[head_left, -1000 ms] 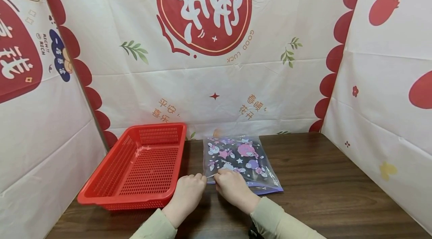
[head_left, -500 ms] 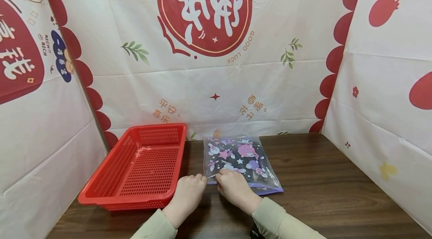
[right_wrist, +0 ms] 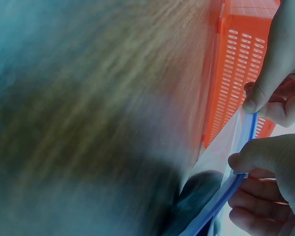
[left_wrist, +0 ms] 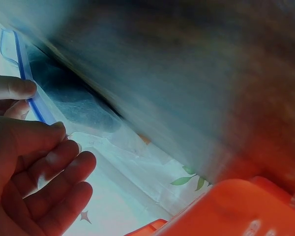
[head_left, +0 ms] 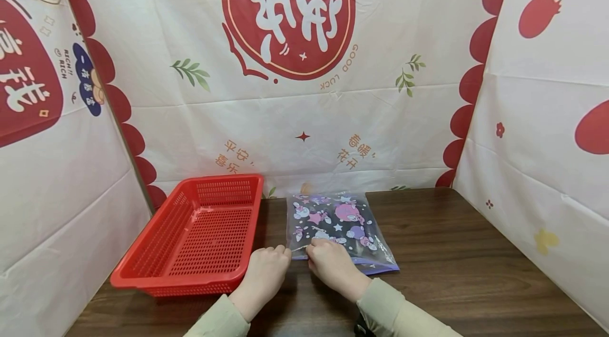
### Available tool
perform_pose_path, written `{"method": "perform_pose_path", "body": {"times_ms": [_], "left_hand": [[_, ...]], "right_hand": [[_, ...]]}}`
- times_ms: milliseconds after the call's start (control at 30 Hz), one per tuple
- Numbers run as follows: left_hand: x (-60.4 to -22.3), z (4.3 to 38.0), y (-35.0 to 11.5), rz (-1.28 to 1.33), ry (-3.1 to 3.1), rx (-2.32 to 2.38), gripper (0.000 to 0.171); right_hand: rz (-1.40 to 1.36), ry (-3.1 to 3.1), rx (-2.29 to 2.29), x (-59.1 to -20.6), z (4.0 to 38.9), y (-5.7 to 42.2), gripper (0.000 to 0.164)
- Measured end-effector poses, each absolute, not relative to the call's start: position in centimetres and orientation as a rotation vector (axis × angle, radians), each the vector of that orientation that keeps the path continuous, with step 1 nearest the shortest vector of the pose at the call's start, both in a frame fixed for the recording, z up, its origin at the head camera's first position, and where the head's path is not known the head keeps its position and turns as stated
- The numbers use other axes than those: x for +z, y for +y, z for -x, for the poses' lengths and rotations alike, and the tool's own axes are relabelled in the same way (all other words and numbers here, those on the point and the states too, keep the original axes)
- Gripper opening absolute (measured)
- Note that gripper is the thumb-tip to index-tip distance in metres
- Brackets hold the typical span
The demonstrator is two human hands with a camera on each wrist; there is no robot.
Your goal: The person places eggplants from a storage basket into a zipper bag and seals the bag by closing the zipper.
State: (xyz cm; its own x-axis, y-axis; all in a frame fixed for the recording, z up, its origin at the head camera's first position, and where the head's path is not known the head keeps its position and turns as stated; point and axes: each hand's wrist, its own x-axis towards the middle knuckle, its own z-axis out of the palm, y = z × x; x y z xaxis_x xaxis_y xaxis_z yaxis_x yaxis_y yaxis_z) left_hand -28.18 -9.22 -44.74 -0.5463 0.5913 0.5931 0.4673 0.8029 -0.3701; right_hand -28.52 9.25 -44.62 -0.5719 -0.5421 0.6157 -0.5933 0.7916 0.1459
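Observation:
A clear zip bag [head_left: 339, 225] printed with pink, purple and white cartoon figures and stars lies on the table, its purple zip edge towards me. My left hand [head_left: 267, 272] pinches the left end of that edge. Close to its right, my right hand [head_left: 333, 265] pinches the zip, thumb against a small pale slider [right_wrist: 243, 174] in the right wrist view. The strip [right_wrist: 220, 199] looks blue there. Something dark and rounded [left_wrist: 71, 101] shows in or through the bag in the left wrist view; I cannot tell what.
A red perforated plastic basket [head_left: 190, 280] stands left of the bag, beside my left hand, with nothing visible inside. Brown wooden tabletop [head_left: 457, 257] extends to the right. Printed white cloth [head_left: 295, 115] hangs behind and along both sides.
My right hand has slid slightly rightward along the zip edge, widening the gap between the hands. The left hand and the bag stay in place.

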Motion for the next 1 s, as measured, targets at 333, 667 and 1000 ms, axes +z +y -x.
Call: {"method": "perform_pose_path", "body": {"times_ms": [333,667,1000], "left_hand": [[-44.68,28.03,-9.22,0.782,-2.243,0.226,0.012],[-44.72,28.0,-9.2,0.775,-2.265,0.244,0.011],[-44.61,27.99,-9.3,0.777,-2.286,0.257,0.009]], "right_hand": [[-0.829,-2.349,0.103,-44.56,28.39,9.48,0.02],[-0.821,-2.373,0.111,-44.74,28.48,9.7,0.02],[-0.811,-2.378,0.11,-44.71,28.43,9.93,0.019]]}}
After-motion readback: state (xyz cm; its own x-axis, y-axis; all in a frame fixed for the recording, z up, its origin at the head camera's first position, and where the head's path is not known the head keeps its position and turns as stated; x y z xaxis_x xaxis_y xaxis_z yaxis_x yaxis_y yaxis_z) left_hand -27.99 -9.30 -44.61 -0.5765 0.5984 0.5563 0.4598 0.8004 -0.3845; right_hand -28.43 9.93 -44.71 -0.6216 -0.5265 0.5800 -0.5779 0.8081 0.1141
